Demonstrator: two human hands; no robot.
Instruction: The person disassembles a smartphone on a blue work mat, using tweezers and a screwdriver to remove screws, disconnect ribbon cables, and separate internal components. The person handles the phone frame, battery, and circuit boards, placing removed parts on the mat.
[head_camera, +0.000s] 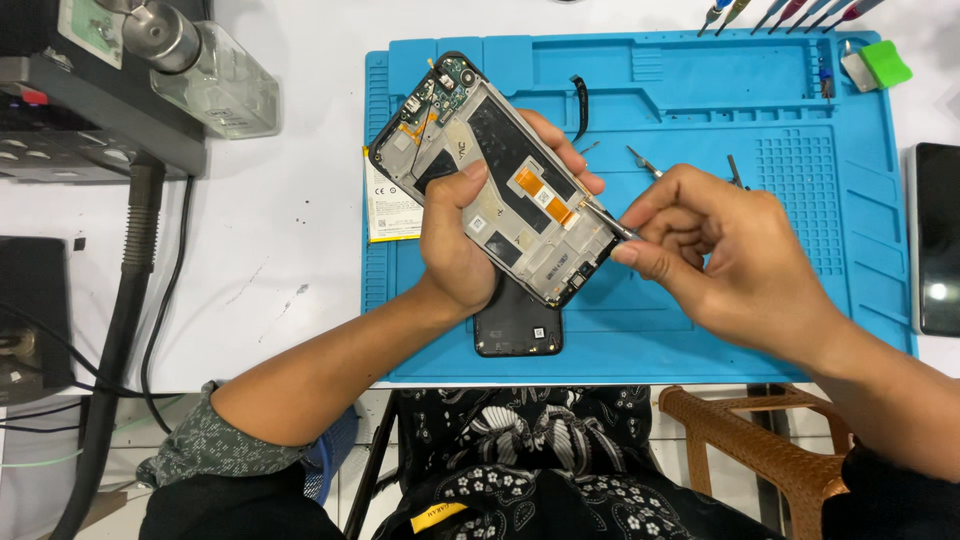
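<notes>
The left hand (455, 245) grips an opened smartphone frame (495, 175) from below, thumb pressed across its middle and fingers wrapped round the far edge, holding it tilted above the blue work mat (700, 100). The frame's inside faces up: a green circuit board at the upper left end, two black pads, an orange ribbon patch near the centre and a small white square sticker beside the thumb. The right hand (715, 255) is closed in a pinch on thin metal tweezers (612, 222), whose tip touches the frame's lower right edge. Under the left wrist a black back cover (517, 325) lies flat on the mat, with a tiny white square label near its lower end. A white rectangular battery (385, 205) with small printed marks and a yellow strip along its bottom edge peeks out at the mat's left border, partly hidden by the frame. At the mat's top right corner sits a green and white plastic tool (878, 65); a dark phone (938, 240) lies at the far right on the white table (280, 230)
</notes>
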